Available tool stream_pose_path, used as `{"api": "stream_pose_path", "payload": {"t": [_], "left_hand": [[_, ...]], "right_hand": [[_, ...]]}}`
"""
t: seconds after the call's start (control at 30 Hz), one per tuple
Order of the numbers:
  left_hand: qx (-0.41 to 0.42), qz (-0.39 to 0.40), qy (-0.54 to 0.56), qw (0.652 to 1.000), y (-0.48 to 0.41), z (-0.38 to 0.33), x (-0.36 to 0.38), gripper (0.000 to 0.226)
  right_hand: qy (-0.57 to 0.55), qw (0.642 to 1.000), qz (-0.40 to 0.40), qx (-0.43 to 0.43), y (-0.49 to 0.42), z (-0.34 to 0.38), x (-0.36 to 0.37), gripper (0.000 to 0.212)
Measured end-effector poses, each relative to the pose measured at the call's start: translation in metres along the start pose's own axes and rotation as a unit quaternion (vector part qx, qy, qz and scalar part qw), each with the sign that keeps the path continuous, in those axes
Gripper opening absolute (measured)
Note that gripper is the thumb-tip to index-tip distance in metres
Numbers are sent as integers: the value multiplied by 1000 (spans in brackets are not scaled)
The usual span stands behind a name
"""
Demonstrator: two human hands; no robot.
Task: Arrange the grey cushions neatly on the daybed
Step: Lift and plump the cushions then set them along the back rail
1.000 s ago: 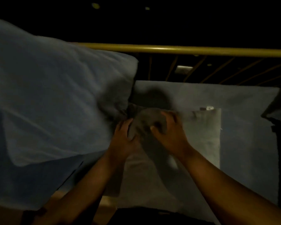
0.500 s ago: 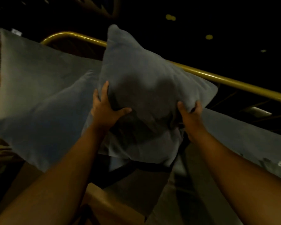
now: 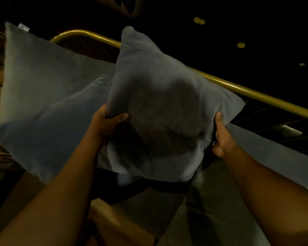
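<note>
I hold a grey square cushion (image 3: 167, 107) up in the middle of the view, tilted with one corner pointing up. My left hand (image 3: 108, 121) grips its left edge and my right hand (image 3: 220, 135) grips its right edge. To the left, a second grey cushion (image 3: 48, 130) lies slanted in front of a third grey cushion (image 3: 37, 71) that leans at the daybed's left end. The grey daybed mattress (image 3: 265, 157) runs off to the right below the held cushion.
A curved brass rail (image 3: 256, 94) runs along the back of the daybed from upper left to right. A wooden frame edge (image 3: 117, 224) shows at the bottom centre. The room behind is dark, with a few small lights.
One second ago both hands were pressed down on a cushion corner on the mattress. Since then they have lifted a cushion, and it now sits slightly higher, with the left hand gripping its edge.
</note>
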State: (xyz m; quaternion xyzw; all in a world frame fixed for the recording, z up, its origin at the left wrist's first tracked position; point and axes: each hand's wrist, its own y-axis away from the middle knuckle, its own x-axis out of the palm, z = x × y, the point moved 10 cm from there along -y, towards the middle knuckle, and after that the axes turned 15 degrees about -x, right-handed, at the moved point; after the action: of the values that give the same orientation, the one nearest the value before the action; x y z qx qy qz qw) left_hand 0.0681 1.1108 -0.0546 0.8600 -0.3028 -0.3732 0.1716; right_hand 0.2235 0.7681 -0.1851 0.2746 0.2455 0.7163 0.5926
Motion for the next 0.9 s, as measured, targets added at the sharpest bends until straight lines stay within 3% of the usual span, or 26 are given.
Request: {"api": "stream_pose_path", "payload": {"t": [0.1,0.27,0.43,0.67,0.9], "left_hand": [[10,23,31,999,14,-6,2,33],[8,20,99,995,43,-10,5,50],[29,-4,106,994,64,-5,-20,62],[86,-30,173,981,106,-25,-60,68],[144,64,242,957,142,-94,-51,58]], "right_hand": [[34,999,28,-11,4,5,4,107],[60,996,-6,-68,15,15,6,59],[119,979,-50,-155,42,44,1,36],[165,940,-63,-293,105,112,4,39],[120,876,-134,-447,181,192,-36,39]]}}
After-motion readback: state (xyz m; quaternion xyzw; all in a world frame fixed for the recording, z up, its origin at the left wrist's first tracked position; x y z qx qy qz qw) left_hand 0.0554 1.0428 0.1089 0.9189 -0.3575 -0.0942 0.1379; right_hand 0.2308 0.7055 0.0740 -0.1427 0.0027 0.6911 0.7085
